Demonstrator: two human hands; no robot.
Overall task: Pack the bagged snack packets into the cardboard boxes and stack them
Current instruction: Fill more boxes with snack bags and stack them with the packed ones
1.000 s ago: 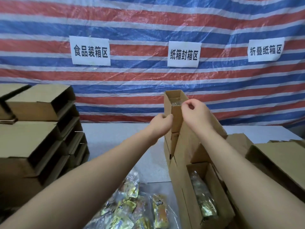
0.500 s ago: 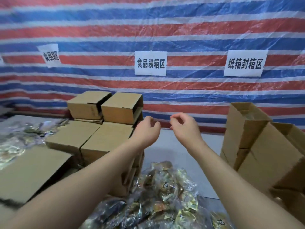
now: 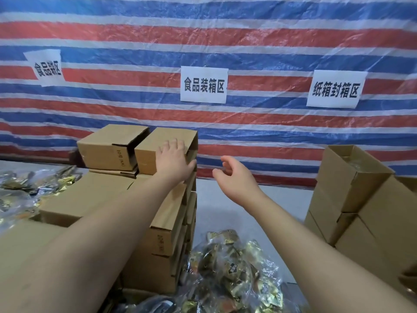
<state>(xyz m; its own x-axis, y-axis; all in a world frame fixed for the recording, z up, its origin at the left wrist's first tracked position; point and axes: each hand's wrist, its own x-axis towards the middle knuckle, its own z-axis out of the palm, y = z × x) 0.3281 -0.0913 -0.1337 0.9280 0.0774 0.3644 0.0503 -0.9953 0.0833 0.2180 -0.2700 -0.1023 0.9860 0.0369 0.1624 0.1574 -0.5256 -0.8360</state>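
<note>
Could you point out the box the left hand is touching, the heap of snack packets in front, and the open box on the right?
Top cardboard box (image 3: 149,154): head view, its bare near side.
Bagged snack packets (image 3: 234,272): head view, middle of heap.
Open cardboard box (image 3: 347,186): head view, its front wall.

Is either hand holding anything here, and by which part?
Nothing is held. The left hand lies open on the top right box of the stack, over its near right corner; the right hand hangs empty.
</note>
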